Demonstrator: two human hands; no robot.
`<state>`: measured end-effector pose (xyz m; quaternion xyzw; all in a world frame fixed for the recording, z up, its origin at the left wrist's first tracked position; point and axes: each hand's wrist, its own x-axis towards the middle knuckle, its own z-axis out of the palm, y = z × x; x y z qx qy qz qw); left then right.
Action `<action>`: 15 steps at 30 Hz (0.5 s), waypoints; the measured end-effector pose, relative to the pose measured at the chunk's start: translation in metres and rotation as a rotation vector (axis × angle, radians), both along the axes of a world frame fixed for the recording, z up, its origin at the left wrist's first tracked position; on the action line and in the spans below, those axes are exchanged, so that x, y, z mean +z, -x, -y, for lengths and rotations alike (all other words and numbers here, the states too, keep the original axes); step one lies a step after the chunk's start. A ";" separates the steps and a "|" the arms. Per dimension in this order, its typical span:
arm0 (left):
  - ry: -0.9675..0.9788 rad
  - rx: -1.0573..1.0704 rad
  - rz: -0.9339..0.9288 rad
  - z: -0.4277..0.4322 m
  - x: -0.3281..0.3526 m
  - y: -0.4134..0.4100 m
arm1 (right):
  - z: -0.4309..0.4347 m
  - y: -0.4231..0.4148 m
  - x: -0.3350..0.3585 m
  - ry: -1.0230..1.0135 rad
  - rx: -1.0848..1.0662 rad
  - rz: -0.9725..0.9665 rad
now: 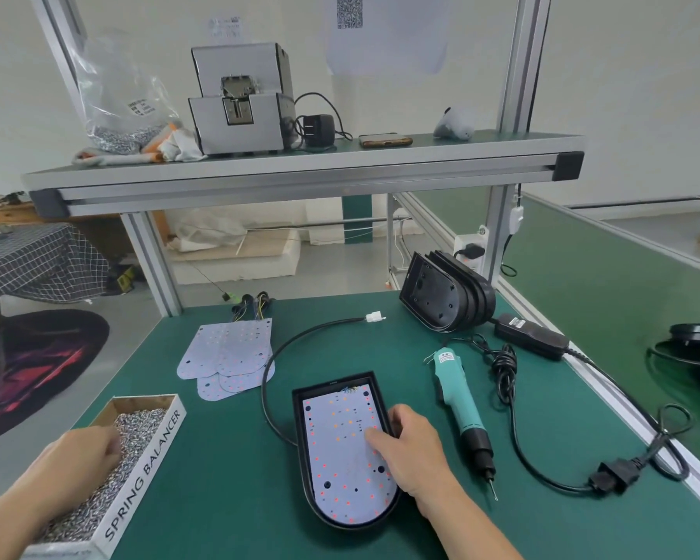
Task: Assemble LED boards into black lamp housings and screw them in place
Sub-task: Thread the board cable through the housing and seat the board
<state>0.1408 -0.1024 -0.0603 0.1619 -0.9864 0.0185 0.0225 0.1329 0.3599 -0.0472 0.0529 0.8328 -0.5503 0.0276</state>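
A black lamp housing [304,434] lies on the green mat in front of me with a white LED board [340,450] seated inside it. My right hand [411,450] rests on the housing's right edge, its thumb pressing on the board. My left hand [83,448] reaches into the box of small silver screws [138,426], fingers curled down among them; what they hold is hidden. A teal electric screwdriver [459,410] lies to the right of the housing, tip toward me.
Loose LED boards [227,353] lie fanned at the back left with wire bundles behind. A stack of black housings [445,295] stands at the back right beside a black power adapter [532,335]. A black cable [275,365] with a white connector loops behind the housing. A shelf overhead holds a screw feeder.
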 end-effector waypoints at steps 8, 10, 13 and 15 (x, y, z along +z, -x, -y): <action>0.014 0.040 0.068 0.007 0.003 0.001 | 0.000 0.000 0.000 0.003 -0.004 0.010; -0.007 0.016 0.085 0.010 0.007 0.003 | 0.001 0.000 0.000 -0.009 -0.007 0.005; -0.019 -0.015 0.122 0.006 0.017 0.005 | 0.000 0.001 0.000 -0.013 -0.008 -0.001; 0.002 -0.023 0.150 0.000 0.020 0.005 | 0.000 0.001 0.000 -0.001 -0.006 0.002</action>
